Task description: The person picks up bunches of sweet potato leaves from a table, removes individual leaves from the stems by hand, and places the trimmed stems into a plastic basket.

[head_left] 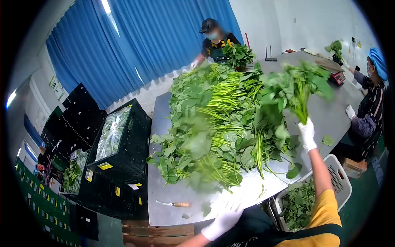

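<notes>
My right hand (307, 136), in a white glove, is closed around the stems of a bunch of leafy greens (302, 88), held up over the right side of the table. White-gloved too, my left hand (227, 219) is at the table's front edge with its fingers stretched out, partly washed out by glare; nothing shows in it. In front of both hands lies a large pile of leafy greens (226, 115) with long green stems, some leaves blurred. A small curved knife (175, 204) with a wooden handle rests left of my left hand.
Dark crates (119, 164) with bagged greens stand left of the metal table (164, 214). A white basket (339, 177) of greens sits below right. One co-worker (218, 45) stands behind the pile; another (368, 99) at right holds greens near a red scale (338, 78).
</notes>
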`<state>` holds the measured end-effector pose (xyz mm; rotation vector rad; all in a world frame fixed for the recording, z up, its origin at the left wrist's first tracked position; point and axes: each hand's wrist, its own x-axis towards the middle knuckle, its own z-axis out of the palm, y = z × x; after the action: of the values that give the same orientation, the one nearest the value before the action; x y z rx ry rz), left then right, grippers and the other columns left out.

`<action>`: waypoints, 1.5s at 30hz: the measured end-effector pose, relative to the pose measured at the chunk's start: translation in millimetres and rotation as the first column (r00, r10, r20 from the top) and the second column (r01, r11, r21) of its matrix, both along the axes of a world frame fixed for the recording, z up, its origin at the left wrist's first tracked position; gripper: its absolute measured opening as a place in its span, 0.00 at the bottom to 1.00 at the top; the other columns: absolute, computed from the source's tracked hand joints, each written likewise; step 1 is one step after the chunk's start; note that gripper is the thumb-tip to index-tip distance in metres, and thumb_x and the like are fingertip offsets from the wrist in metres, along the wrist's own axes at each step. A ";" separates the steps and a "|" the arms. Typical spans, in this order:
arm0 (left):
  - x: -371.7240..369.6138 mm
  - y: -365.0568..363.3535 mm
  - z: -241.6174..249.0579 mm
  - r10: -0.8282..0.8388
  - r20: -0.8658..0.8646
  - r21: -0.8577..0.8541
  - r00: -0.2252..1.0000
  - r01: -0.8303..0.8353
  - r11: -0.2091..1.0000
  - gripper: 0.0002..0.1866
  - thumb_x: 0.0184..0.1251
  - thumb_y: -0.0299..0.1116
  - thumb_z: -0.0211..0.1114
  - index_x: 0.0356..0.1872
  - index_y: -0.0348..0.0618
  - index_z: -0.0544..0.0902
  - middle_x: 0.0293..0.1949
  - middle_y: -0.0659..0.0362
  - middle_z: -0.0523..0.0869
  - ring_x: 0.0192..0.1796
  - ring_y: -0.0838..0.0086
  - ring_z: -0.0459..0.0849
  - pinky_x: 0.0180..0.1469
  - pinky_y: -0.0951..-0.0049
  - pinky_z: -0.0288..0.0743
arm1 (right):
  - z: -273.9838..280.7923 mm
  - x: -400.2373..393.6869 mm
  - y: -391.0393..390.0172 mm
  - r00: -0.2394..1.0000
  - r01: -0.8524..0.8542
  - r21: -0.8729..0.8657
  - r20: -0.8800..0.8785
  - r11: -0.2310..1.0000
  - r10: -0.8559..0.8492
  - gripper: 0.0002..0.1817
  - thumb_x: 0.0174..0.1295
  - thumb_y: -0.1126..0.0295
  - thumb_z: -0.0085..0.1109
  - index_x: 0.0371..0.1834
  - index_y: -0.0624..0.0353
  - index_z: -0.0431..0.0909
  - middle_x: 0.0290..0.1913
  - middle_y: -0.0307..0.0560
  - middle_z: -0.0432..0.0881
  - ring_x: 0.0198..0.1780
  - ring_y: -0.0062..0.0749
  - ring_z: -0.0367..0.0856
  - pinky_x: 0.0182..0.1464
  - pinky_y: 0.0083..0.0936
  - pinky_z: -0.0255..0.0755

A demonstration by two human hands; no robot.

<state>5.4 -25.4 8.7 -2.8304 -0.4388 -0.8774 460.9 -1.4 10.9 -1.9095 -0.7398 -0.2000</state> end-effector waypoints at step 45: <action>-8.0 44.1 -97.1 0.175 -0.051 -0.483 0.983 -0.178 0.857 0.25 0.62 0.38 0.57 0.60 0.39 0.72 0.64 0.49 0.70 0.67 0.59 0.65 0.67 0.59 0.57 | 18.0 -256.6 5.6 0.474 -0.614 0.226 -0.661 0.756 0.582 0.05 0.58 0.70 0.61 0.30 0.59 0.77 0.24 0.37 0.78 0.25 0.19 0.76 0.28 0.14 0.67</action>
<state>-2.6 18.7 -88.4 -3.1559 -1.0371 -0.8135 204.3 4.2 28.9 -1.4481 -0.8186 0.9711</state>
